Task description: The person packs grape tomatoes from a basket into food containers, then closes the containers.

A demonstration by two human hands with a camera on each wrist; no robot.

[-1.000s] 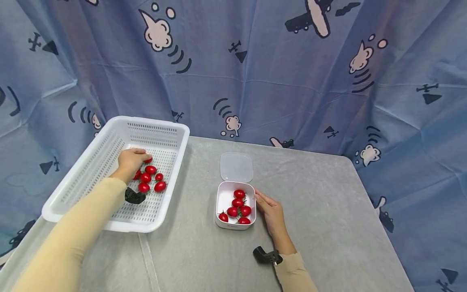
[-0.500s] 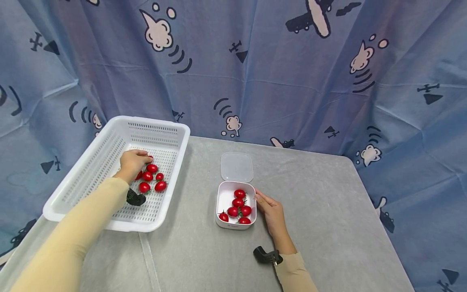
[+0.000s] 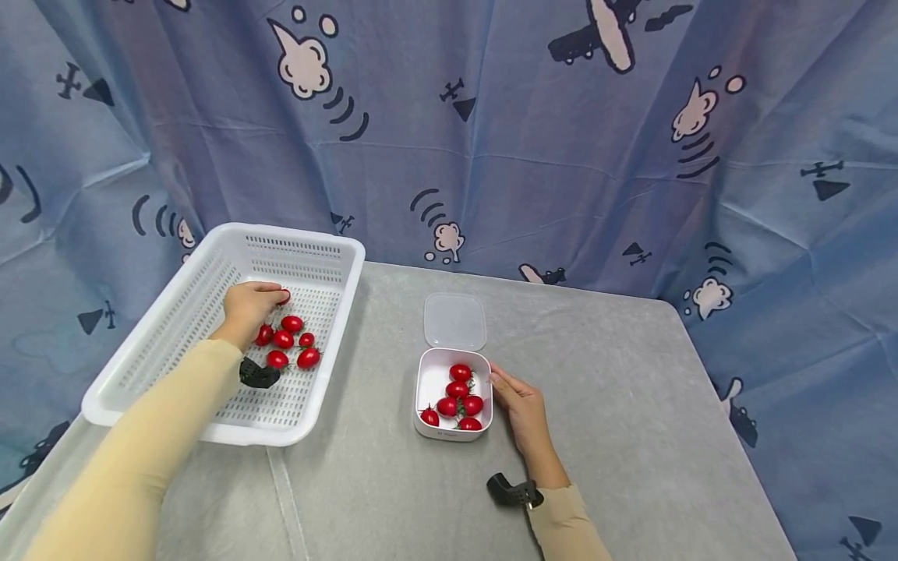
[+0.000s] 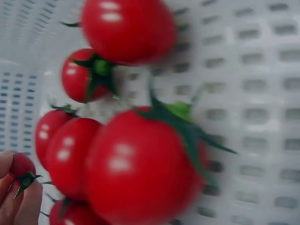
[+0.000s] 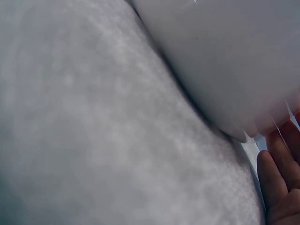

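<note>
My left hand point(image 3: 247, 309) pinches a cherry tomato point(image 4: 22, 165) between thumb and fingers, inside the white perforated basket point(image 3: 337, 335). In the head view only part of that tomato shows past the fingertips. Several more red cherry tomatoes point(image 3: 284, 339) with green stems lie on the basket floor, just in front of the hand. At the middle of the table stands a small white box point(image 3: 453, 436) with several cherry tomatoes point(image 3: 447, 407) in it. My right hand point(image 3: 521, 407) rests against the box's right side, thumb at the rim, fingers point(image 5: 272, 176) fairly straight along the outer wall.
A clear, flat lid point(image 3: 454, 321) lies right behind the box. Grey cloth covers the table point(image 3: 617, 405), and a blue patterned curtain point(image 3: 449, 132) hangs along its back edge. Each wrist carries a black camera mount point(image 3: 514, 491).
My left hand has lifted slightly and shifted back and left with the pinched tomato, uncovering another tomato below it. The right hand and the box have stayed put.
</note>
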